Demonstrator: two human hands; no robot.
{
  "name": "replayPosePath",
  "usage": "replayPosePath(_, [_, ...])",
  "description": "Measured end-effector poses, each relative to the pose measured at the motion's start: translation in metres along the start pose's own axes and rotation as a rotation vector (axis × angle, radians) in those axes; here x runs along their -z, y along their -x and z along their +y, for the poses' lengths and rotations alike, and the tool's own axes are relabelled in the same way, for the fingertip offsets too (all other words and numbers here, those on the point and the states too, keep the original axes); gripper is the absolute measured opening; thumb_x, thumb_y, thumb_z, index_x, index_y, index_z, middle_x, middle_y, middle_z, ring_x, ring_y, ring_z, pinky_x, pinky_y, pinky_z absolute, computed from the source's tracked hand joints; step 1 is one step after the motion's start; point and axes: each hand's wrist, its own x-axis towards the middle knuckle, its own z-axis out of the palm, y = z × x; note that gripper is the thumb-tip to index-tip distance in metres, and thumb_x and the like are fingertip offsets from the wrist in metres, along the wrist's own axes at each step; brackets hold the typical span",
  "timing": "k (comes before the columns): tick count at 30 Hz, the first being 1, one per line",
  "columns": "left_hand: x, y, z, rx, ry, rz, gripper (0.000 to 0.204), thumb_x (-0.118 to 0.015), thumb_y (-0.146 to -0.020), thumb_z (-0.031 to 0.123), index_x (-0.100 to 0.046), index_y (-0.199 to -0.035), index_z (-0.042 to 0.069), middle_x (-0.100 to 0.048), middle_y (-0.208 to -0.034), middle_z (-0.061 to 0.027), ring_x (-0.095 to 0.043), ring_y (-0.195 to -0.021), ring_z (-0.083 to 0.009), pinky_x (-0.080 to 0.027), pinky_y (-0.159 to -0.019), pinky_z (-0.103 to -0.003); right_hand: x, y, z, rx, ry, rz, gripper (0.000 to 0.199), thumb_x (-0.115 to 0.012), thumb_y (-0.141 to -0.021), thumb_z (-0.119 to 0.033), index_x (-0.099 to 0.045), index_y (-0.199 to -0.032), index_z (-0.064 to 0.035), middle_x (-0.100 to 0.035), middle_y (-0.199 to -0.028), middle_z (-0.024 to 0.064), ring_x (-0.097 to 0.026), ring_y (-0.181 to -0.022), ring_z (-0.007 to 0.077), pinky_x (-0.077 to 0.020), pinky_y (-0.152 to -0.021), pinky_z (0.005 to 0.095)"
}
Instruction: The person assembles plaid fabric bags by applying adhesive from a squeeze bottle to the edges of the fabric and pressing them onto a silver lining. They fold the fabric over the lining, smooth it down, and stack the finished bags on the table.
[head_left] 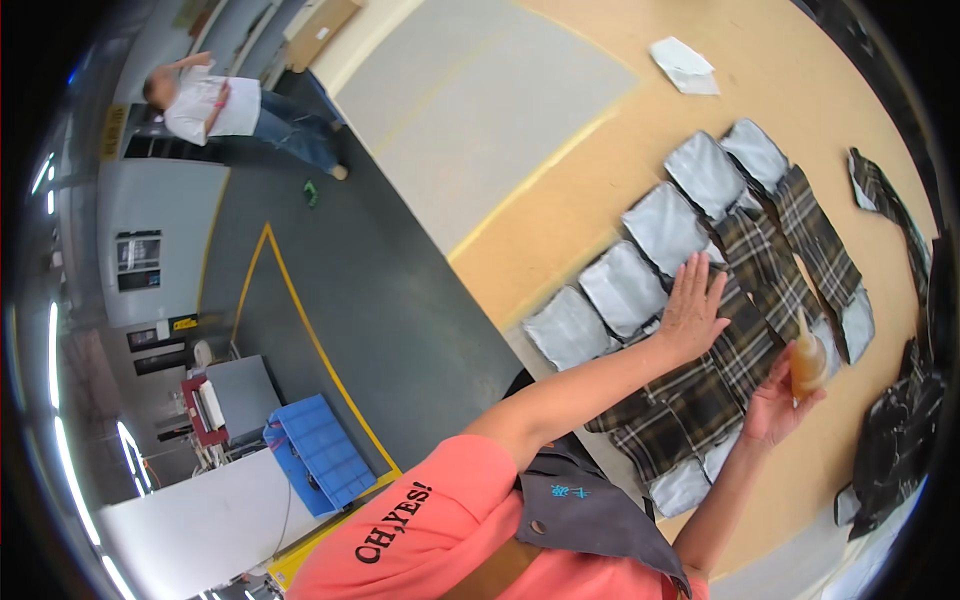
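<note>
My left hand lies flat on dark plaid fabric pieces, its fingers stretched out. My right hand is wrapped round a translucent squeeze bottle with amber contents. The bottle's thin nozzle points away from me, above the right side of the plaid pieces. Silvery-grey padded squares lie in a row along the far-left ends of the fabric. More pale ends show at the near side. Part of the fabric under my left hand and forearm is hidden.
The pieces lie on a tan tabletop with a grey panel. A white sheet lies farther back. Dark plaid strips and a dark bundle are at the right. Leftward, a person stands beyond a blue crate.
</note>
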Motion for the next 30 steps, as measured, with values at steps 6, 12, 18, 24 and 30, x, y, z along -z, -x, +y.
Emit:
replayPosePath(6, [-0.028, 0.020, 0.021, 0.007, 0.005, -0.154, 0.081, -0.070, -0.080, 0.039, -0.036, -0.141, -0.002, -0.017, -0.148, -0.0369, -0.016, -0.140, -0.0503, -0.017, -0.114, -0.056, -0.009, 0.004, 0.028, 0.222, 0.572, 0.113, 0.056, -0.057, -0.093, -0.045, -0.047, -0.134, -0.0094, -0.054, -0.132, 0.0126, -0.055, -0.118, 0.0276, -0.0513, -0.098, 0.0438])
replayPosePath(12, [-0.024, 0.023, 0.027, -0.026, -0.046, -0.240, 0.078, -0.066, -0.084, 0.041, -0.034, -0.141, -0.003, -0.019, -0.145, -0.0390, -0.015, -0.139, -0.0523, -0.017, -0.114, -0.057, -0.001, -0.013, 0.058, 0.314, 0.968, 0.089, 0.061, -0.062, -0.094, -0.035, -0.031, -0.137, -0.0067, -0.049, -0.127, 0.0120, -0.056, -0.113, 0.0256, -0.0533, -0.091, 0.0429])
replayPosePath(18, [-0.020, 0.024, 0.025, -0.036, -0.050, -0.250, 0.076, -0.066, -0.084, 0.039, -0.037, -0.139, -0.004, -0.017, -0.146, -0.0399, -0.016, -0.139, -0.0527, -0.017, -0.113, -0.058, 0.011, -0.030, 0.075, 0.307, 1.105, 0.075, 0.065, -0.064, -0.093, -0.032, -0.028, -0.138, -0.0048, -0.045, -0.128, 0.0115, -0.052, -0.115, 0.0238, -0.0517, -0.092, 0.0391])
replayPosePath(24, [-0.018, 0.023, 0.024, -0.011, -0.044, -0.305, 0.075, -0.066, -0.084, 0.038, -0.037, -0.138, -0.005, -0.018, -0.146, -0.0398, -0.017, -0.139, -0.0523, -0.017, -0.113, -0.058, 0.019, -0.026, 0.076, 0.241, 1.123, 0.063, 0.065, -0.063, -0.093, -0.034, -0.027, -0.139, -0.0042, -0.045, -0.128, 0.0119, -0.051, -0.116, 0.0228, -0.0511, -0.091, 0.0372])
replayPosePath(30, [-0.018, 0.023, 0.026, -0.024, -0.040, -0.268, 0.073, -0.066, -0.084, 0.036, -0.038, -0.136, -0.005, -0.019, -0.145, -0.0395, -0.017, -0.139, -0.0520, -0.018, -0.113, -0.058, 0.019, -0.028, 0.077, 0.295, 1.144, 0.065, 0.065, -0.063, -0.093, -0.034, -0.028, -0.139, -0.0037, -0.046, -0.128, 0.0119, -0.050, -0.116, 0.0227, -0.0497, -0.091, 0.0362])
